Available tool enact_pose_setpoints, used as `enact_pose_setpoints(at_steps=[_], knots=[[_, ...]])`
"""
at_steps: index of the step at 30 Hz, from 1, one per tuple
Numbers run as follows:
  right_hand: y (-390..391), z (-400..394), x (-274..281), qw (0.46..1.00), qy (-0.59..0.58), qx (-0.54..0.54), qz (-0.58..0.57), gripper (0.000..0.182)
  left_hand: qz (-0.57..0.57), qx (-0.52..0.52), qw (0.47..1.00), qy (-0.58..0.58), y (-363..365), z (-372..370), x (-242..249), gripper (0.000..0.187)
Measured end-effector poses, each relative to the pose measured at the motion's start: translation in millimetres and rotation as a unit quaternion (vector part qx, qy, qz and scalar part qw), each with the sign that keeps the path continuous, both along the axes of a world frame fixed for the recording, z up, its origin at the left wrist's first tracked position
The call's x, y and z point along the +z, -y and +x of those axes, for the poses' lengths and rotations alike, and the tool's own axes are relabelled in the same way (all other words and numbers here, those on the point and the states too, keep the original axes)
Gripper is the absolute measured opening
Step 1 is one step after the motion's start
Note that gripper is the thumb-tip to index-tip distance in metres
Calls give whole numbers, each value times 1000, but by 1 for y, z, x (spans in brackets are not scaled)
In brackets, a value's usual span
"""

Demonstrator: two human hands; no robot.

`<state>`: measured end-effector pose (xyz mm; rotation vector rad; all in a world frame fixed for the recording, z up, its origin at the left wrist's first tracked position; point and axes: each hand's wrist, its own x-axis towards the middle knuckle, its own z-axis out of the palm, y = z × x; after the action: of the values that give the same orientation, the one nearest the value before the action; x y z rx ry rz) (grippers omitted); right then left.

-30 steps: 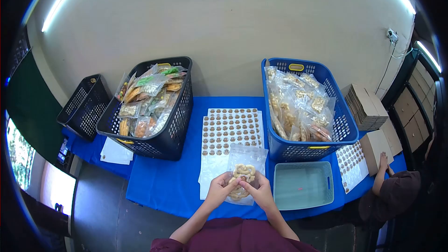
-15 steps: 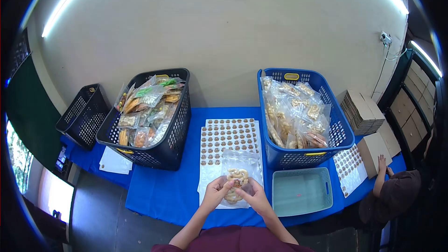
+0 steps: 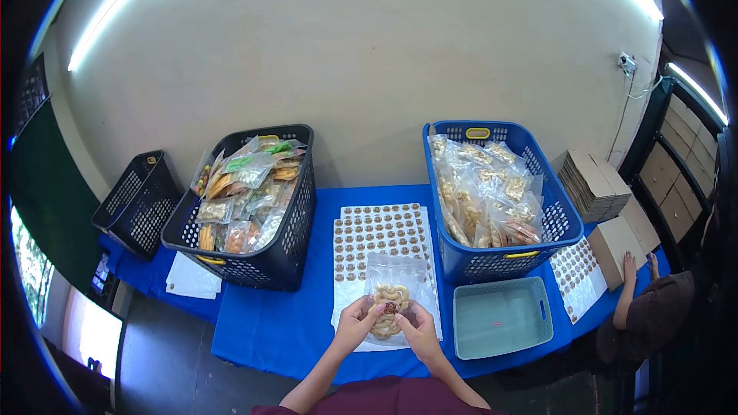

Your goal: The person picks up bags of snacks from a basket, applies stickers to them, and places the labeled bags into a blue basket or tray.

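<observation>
Pinching a clear bag (image 3: 398,277) of pale, curled snacks are the left hand (image 3: 356,325) and the right hand (image 3: 422,333), one at each side. Both thumbs press on its front, by a round brown sticker (image 3: 390,308); the fingers behind are mostly hidden. The bag is held left of and nearer the person than the blue basket (image 3: 486,267), over the near end of some sticker sheets (image 3: 377,238); whether it touches them I cannot tell. Clear bags of snacks (image 3: 492,177) fill much of the blue basket, which stands on the blue-covered bench (image 3: 269,330). Just in front of it sits a pale green tray (image 3: 503,321). Well to its left, beyond the sheets, stands a dark basket (image 3: 265,270) of mixed snack bags (image 3: 250,184), with a smaller black basket (image 3: 138,211) farther left. Right of the blue basket are a cardboard stack (image 3: 593,190), another sticker sheet (image 3: 576,273), and a co-worker's hand (image 3: 629,267) resting on cardboard (image 3: 610,247).
</observation>
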<state>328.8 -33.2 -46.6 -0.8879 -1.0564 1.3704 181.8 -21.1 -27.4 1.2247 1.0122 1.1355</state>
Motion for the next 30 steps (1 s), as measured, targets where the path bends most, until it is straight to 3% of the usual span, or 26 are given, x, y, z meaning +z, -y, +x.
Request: enact_pose_setpoints(at_steps=[5, 10, 16, 20, 26, 30], knots=[[6, 4, 2, 999, 44, -20, 2, 26, -51, -42, 992, 105, 6, 8, -8, 35], [14, 3, 0, 999, 26, 1, -33, 26, -31, -61, 994, 83, 12, 5, -18, 36], [22, -7, -10, 998, 45, 40, -22, 23, -95, -57, 989, 94, 23, -17, -17, 36], [32, -20, 2, 998, -1, 15, -61, 22, -91, -55, 991, 85, 33, -22, -7, 37], [44, -23, -4, 991, 121, 1, -61, 19, -138, -73, 981, 117, 56, -33, -15, 40], [55, -34, -21, 997, 55, -7, -56, 21, -167, -77, 978, 101, 65, -48, -20, 39]])
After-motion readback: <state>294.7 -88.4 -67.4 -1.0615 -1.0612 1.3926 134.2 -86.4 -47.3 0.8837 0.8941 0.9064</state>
